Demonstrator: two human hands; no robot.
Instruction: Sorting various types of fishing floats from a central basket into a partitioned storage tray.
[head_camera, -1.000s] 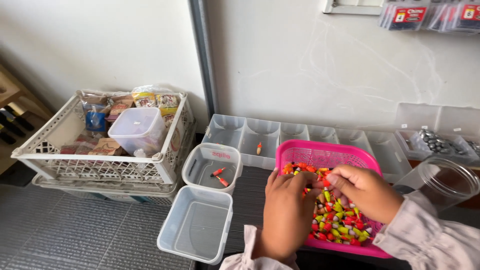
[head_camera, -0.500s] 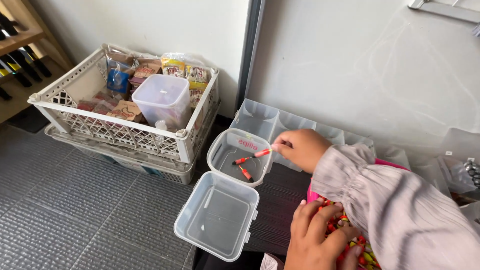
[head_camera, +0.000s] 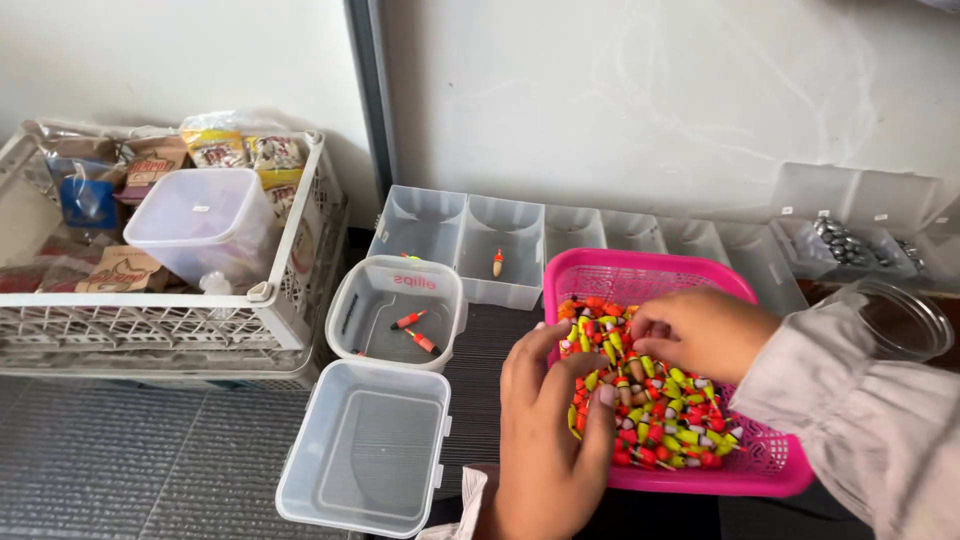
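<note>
- Fishing floats (head_camera: 660, 415), small and bright in orange, yellow, red and white, lie heaped in the pink mesh basket (head_camera: 640, 275) at the right of the dark mat.
- Left hand (head_camera: 548, 440) rests over the near edge of the heap, fingers curled loosely down among the floats; whether it pinches one I cannot tell.
- Right hand (head_camera: 700, 330) hovers at the far side of the pile, fingertips drawn narrow as if picking, but a held float is not visible.
- Floats look very light, hard and smooth, likely to roll or slip; thin stems may snag together, so a fingertip pinch on the fat body seems safest.
- Two orange floats (head_camera: 415, 332) lie in the round-cornered clear tub (head_camera: 345, 310); the square clear container (head_camera: 365, 455) nearer the person holds none.
- One float (head_camera: 497, 263) sits in the compartment tray (head_camera: 520, 225) behind.
</note>
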